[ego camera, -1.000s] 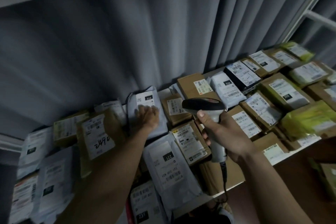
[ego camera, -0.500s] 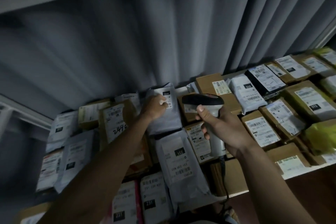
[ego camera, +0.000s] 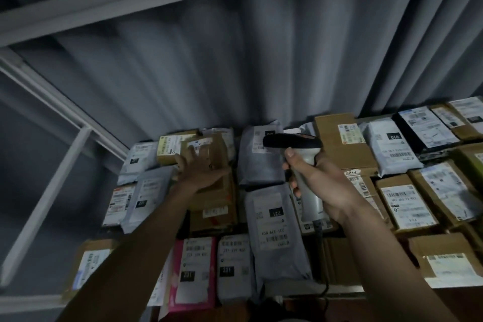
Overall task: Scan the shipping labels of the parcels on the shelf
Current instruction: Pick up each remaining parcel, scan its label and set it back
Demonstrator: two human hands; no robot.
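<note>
Shifted left hand (ego camera: 201, 168) off grey mailer (ego camera: 260, 157) onto brown box (ego camera: 209, 149) just left, fingers spread flat; right hand (ego camera: 317, 183) gripping scanner (ego camera: 292, 142) over mailer.

1. The right hand (ego camera: 324, 185) is gripping a handheld barcode scanner (ego camera: 300, 162), its dark head pointing left over a grey mailer bag (ego camera: 257, 165).
2. The left hand (ego camera: 201, 170) is lying with straight fingers on a brown cardboard box (ego camera: 209, 149), which is blurred.
3. Labelled parcels are covering the shelf (ego camera: 339, 293), in front of a grey curtain (ego camera: 235, 60).
</note>
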